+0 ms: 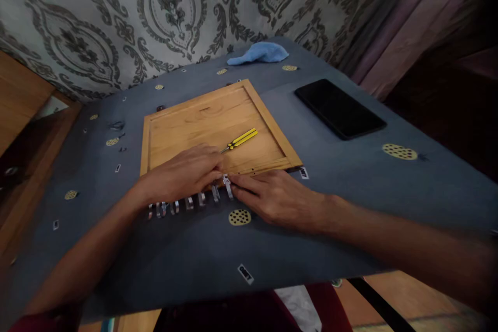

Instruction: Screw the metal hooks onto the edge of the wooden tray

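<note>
through the head camera i have the wooden panel point(177, 129) mid-table, a row of metal hooks point(201, 199) along its six o'clock edge. the right hand point(278, 197) sets narrow fingers against the end hook point(227, 185); whether they pinch it, i can't tell. the left hand point(187, 168), at that hook's ten o'clock, curls its fingers, their grip hidden from me. a fingertip slipping on that slim metal could skew the hook; a nudged panel could roll the screwdriver point(243, 138) at the left hand's two o'clock. the tablecloth point(187, 259) carries small lettered labels point(245, 273), too blurred for me to read.
</note>
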Motion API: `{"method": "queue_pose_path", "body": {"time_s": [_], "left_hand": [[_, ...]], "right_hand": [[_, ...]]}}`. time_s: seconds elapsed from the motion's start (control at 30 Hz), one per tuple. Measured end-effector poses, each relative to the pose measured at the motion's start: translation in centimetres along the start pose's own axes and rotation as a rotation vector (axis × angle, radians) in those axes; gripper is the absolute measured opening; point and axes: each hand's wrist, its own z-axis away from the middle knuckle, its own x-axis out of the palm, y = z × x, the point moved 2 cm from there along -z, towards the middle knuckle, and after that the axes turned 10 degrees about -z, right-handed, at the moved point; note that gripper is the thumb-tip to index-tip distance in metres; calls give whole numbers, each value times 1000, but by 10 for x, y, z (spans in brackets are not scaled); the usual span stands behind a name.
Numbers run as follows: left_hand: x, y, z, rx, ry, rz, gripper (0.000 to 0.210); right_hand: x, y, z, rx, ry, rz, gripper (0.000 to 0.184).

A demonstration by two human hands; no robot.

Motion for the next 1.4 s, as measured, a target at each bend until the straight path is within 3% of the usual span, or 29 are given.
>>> {"method": "queue_pose_path", "body": {"time_s": [0.7,1.4], "left_hand": [[0,5,-12,15,-76,-147,22],[-2,4,-15,-19,-131,-132,23]], "right_hand": [[0,0,0,-37,20,49,23],[-1,1,0,-38,7,44,25]]}}
